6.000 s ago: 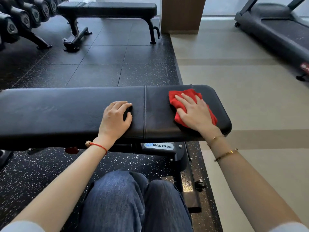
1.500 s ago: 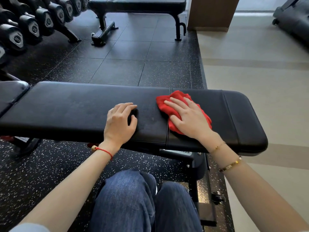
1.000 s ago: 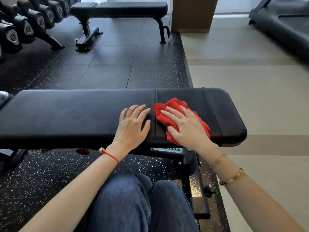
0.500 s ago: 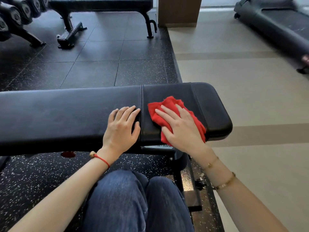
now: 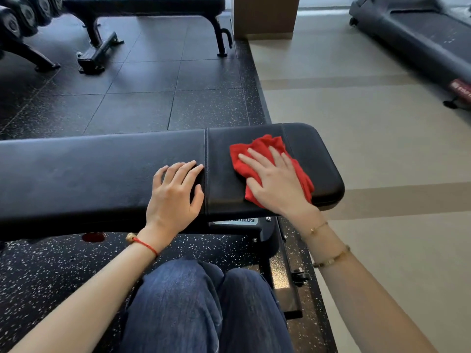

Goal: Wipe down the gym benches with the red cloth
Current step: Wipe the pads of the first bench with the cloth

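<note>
Two benches are in view, and the near bench runs under both my hands, its long pad cut off past my left side. Its frame shows only below my right wrist, where a label is half hidden by the pad edge and hard to read. The far bench stands well beyond my fingertips, its top cropped by the picture's upper edge. A treadmill lies far off past my right hand, also cropped, and the dumbbell rack beyond my left hand is only partly seen.

My knees in jeans sit below my forearms. The red cloth lies bunched on the short end pad, mostly covered by my right hand, so I cannot tell its full shape. That hand lies flat, fingers straight and spread, pressing the cloth to the pad. My left hand rests palm down on the long pad just beside the seam, fingers relaxed, slightly bent, holding nothing. Both forearms reach forward, wrists level.
</note>
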{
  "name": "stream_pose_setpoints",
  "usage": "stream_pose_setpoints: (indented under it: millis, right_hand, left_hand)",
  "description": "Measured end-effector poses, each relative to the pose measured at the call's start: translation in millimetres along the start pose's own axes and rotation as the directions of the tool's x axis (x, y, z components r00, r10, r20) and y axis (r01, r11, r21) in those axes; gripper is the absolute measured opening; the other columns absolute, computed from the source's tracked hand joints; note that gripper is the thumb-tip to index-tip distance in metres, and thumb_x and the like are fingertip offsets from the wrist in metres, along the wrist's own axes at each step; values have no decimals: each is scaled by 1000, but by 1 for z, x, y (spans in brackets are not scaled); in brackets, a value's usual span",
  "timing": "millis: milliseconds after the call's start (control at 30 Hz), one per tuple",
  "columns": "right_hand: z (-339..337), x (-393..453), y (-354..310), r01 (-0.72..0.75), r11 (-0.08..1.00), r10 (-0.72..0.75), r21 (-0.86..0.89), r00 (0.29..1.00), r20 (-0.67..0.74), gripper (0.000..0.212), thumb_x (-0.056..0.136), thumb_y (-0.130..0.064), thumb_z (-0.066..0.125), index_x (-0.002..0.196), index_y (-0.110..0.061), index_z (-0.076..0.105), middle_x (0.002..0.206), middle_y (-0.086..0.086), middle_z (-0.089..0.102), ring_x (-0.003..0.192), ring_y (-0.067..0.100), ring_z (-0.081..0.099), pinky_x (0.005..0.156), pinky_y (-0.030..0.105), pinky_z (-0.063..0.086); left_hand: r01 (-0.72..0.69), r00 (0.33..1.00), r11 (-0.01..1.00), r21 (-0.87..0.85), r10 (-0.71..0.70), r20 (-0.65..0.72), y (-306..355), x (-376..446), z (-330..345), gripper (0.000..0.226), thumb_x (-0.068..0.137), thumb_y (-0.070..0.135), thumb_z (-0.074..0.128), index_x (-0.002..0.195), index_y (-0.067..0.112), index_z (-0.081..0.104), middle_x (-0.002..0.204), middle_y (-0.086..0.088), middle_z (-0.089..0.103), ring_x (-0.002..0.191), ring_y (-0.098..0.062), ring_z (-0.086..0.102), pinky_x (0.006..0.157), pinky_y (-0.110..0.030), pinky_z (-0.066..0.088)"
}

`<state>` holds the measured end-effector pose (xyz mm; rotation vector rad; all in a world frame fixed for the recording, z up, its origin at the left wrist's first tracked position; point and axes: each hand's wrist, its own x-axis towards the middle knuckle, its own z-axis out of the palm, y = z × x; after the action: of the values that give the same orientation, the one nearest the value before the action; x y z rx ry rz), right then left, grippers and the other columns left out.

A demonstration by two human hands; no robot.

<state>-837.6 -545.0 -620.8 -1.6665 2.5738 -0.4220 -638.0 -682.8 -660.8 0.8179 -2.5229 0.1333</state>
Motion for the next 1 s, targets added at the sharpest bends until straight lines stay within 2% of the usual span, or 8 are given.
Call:
stream_pose_setpoints:
  millis: [100,267,367,533,667,733,900,1000]
  right_hand:
    - [-4,-20,18,15,1000,-15,5,1000,-13,55,93,-41,47,146,-46,35,156,-20,30,148,26,18,122,42,8]
    - [-14,7,62,-278,960,278,-5,960,-4,53,94,-44,40,145,-52,29,158,-24,23,147,34,15,121,50,7]
    - [-15,44,60,-313,949,313,41,950,18,51,96,-42,38,146,-47,32,159,-21,22,147,39,12,121,52,5]
    - [-10,64,23,-168,986,168,-3,983,69,50,97,-42,37,147,-45,32,159,-19,23,148,35,12,121,49,6]
    - [-5,21,8,63,998,-63,-11,997,47,52,96,-42,41,147,-46,32,158,-20,26,147,26,17,121,43,11]
    - [-6,0,19,106,994,-105,-40,994,31,54,95,-44,43,147,-46,32,157,-21,28,147,24,20,120,43,15]
    - [-15,-1,61,-153,988,153,-17,988,8,56,91,-54,45,145,-55,28,157,-24,26,147,33,18,120,47,12]
    - [-16,31,66,-221,975,221,0,975,21,53,95,-50,41,146,-53,28,159,-21,24,147,36,15,120,49,12]
  left_hand:
    - [1,1000,1000,2,-1,-4,1,-2,0,44,96,32,43,134,19,59,139,-1,59,128,-23,52,114,-47,33]
    - [7,1000,1000,-8,-6,8,3,-1,0,44,95,32,43,134,17,59,138,-2,59,128,-24,52,114,-47,33]
    - [8,1000,1000,-3,-8,30,4,0,0,45,96,32,42,134,17,58,139,-2,59,129,-24,51,114,-47,33]
    - [12,1000,1000,-6,-12,24,2,-1,-1,44,95,32,43,134,17,59,137,-1,60,128,-23,52,113,-46,34]
    - [15,1000,1000,-25,-15,17,3,0,-2,44,95,32,43,133,17,60,137,-2,61,127,-24,54,112,-47,36]
    - [14,1000,999,-29,-13,23,3,-1,-3,44,96,32,43,133,17,60,137,-2,61,127,-25,54,111,-47,37]
    - [23,999,999,-37,-21,48,3,-1,-4,45,97,33,41,135,17,59,139,-2,60,129,-25,52,112,-48,36]
    - [32,997,999,-41,-29,67,5,-1,-5,46,97,33,40,135,16,59,139,-2,59,130,-25,52,112,-47,36]
